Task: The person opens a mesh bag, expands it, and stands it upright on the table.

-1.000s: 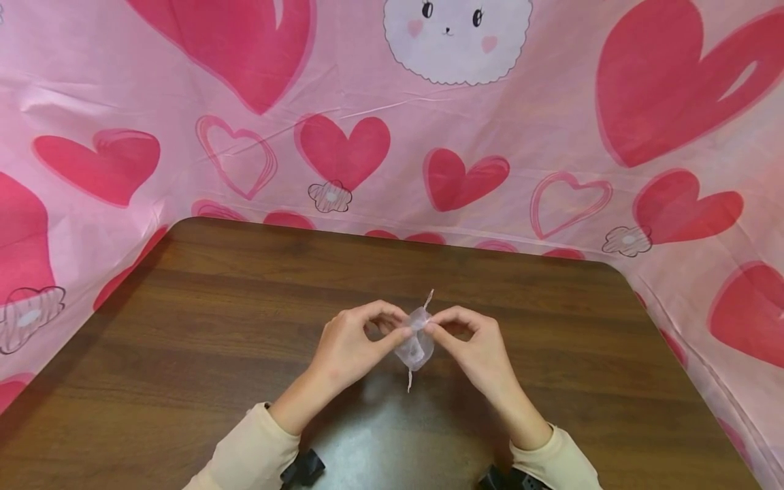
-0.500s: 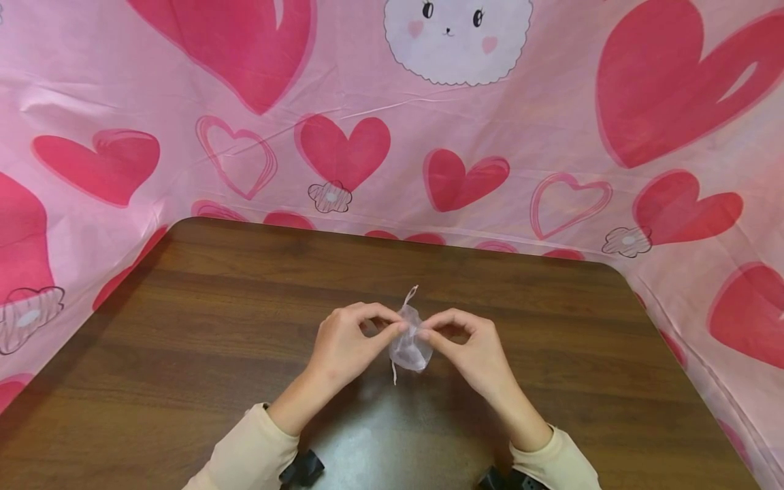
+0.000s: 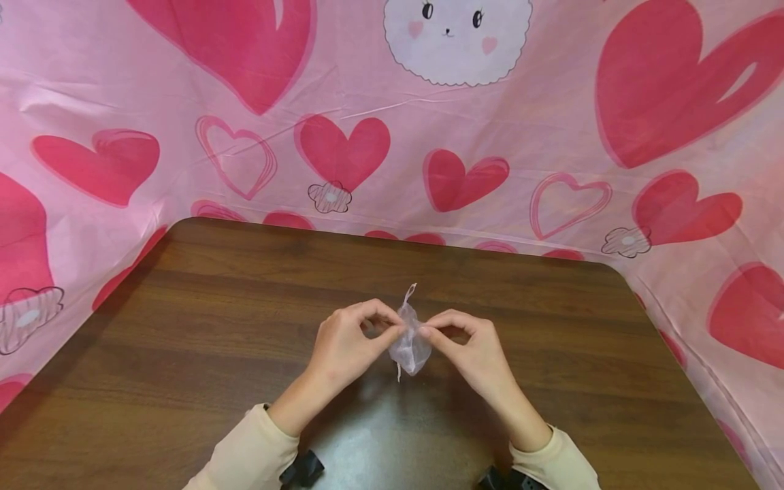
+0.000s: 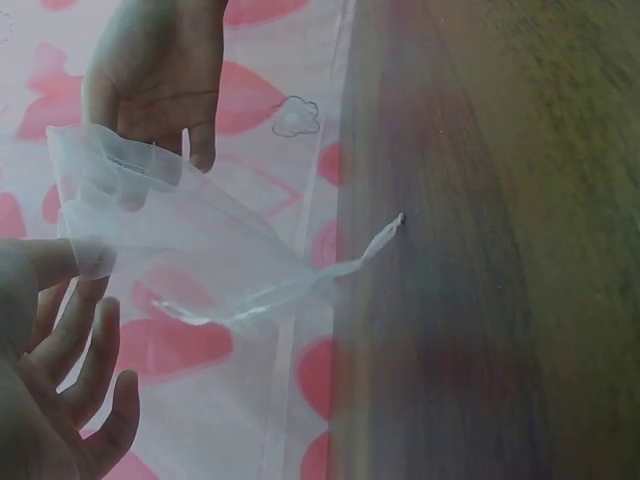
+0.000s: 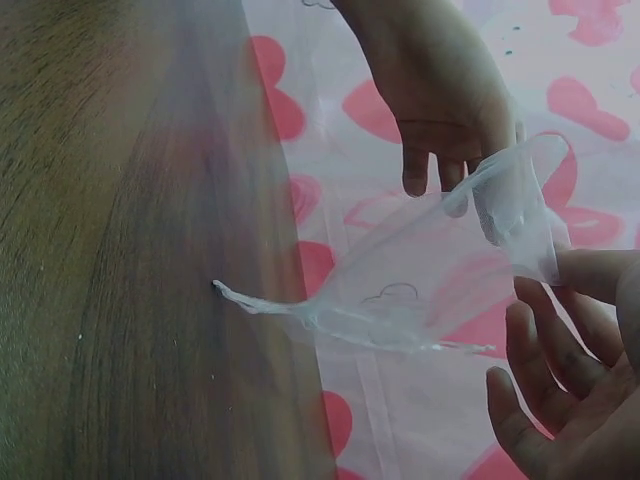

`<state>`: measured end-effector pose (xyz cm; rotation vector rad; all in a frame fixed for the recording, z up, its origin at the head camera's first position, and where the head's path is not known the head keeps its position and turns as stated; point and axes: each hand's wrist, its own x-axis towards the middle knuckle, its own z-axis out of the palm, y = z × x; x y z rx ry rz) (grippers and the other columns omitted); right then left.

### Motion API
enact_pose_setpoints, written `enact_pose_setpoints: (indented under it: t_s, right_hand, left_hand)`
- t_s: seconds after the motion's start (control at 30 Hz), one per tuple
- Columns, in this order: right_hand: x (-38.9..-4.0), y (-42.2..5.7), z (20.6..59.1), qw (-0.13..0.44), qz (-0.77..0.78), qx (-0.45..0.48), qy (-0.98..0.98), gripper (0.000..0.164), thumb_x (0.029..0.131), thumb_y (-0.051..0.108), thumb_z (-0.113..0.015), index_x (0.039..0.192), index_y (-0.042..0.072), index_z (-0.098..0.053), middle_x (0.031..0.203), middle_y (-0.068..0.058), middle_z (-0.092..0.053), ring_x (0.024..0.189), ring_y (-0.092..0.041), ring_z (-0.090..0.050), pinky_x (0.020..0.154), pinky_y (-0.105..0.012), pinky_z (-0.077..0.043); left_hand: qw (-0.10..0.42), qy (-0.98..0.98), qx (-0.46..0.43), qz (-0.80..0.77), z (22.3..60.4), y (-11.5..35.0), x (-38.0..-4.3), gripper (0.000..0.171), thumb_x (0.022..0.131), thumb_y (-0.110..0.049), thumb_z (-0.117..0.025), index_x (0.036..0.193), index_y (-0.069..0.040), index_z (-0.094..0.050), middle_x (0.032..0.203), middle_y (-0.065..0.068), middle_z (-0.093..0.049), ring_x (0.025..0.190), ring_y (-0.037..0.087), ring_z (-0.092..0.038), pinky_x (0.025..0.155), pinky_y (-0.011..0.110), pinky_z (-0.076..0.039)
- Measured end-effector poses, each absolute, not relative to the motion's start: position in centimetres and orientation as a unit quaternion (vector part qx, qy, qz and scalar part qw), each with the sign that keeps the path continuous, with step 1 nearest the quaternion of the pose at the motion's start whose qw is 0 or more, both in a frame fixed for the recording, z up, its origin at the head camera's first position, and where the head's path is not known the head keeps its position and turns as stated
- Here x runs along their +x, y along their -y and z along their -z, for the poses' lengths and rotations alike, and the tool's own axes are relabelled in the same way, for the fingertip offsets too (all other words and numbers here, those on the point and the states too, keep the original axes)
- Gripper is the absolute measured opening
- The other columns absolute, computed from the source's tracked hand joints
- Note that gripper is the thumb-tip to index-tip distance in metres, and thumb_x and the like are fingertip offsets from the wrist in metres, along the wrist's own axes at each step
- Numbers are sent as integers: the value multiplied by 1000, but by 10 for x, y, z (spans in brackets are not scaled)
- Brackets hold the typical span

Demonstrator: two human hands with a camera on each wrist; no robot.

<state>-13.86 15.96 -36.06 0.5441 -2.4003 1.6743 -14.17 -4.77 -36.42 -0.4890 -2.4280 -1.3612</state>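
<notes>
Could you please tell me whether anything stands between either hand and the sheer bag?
Nothing visible does. The left hand and the right hand both pinch the sheer bag directly at its edge. Its drawstring sticks out away from both grips, so it blocks neither.

Pink sheeting point(image 3: 465, 119) printed with hearts walls this brown table point(image 3: 202, 340) into a booth.

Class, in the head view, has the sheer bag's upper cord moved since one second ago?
Yes: the upper cord has swung left, judged against the hearts on the pink backdrop.
</notes>
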Motion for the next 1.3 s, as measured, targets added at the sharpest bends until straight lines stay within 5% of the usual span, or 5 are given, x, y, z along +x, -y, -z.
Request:
enact_pose_setpoints:
  t_s: [0.27,0.73,1.03,1.3]
  right_hand:
    - [-138,-159,361,95,-566,153,804,6,83,10,-80,86,8,-76,85,-1,-72,76,-15,-65,70,-27,-52]
    - [-138,-159,362,93,-553,165,811,8,82,8,-81,84,10,-74,82,1,-71,77,-14,-64,71,-29,-53]
    - [-137,-159,362,89,-533,189,820,8,83,12,-80,90,15,-77,86,6,-73,81,-14,-65,74,-29,-52]
    - [-137,-159,361,101,-530,205,817,8,85,10,-78,93,13,-78,88,3,-73,83,-13,-65,74,-29,-52]
  left_hand:
    - [175,855,-167,459,365,47,-142,14,81,-21,-83,87,-29,-74,72,-23,-63,66,1,-59,63,26,-47]
    - [192,849,-233,432,364,49,-140,26,79,-33,-85,104,-30,-77,83,-18,-66,71,4,-56,61,27,-45]
    - [189,865,-222,408,364,49,-141,23,77,-27,-86,98,-30,-79,77,-19,-66,69,-2,-55,61,24,-44]
    - [174,873,-219,399,365,48,-142,17,79,-26,-85,95,-31,-79,76,-24,-61,70,6,-61,58,26,-42]
